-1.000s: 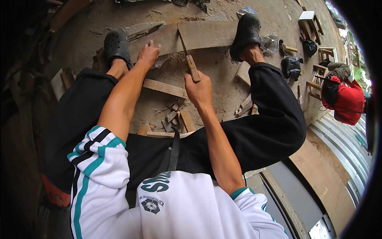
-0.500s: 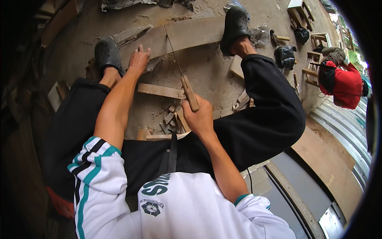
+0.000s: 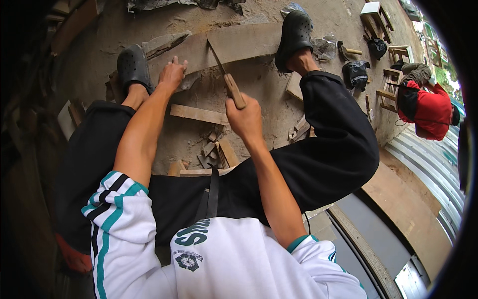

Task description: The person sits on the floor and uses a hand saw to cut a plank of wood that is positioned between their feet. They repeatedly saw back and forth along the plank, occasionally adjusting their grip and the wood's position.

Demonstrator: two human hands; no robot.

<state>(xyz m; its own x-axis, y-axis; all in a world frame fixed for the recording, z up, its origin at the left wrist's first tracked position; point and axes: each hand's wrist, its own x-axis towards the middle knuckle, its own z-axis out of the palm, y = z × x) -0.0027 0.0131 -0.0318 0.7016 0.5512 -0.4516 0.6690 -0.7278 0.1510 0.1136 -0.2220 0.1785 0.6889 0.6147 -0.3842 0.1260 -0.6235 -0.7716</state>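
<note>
The left hand (image 3: 172, 74) is resting, fingers loosely spread, on the near edge of the plank (image 3: 249, 45), which is lying between two shoes (image 3: 296, 37). The right hand (image 3: 245, 114) is clenching the handle of the saw (image 3: 232, 88), its blade crossing that edge. Slackening pressure could leave the plank shifting; a twisting wrist, the blade binding. Compared with half a second ago, the right hand is sitting nearer the plank.

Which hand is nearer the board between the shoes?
Left. The left hand rests on the board, toward its left end; the right hand is off it, nearer the body, gripping the saw.
</note>
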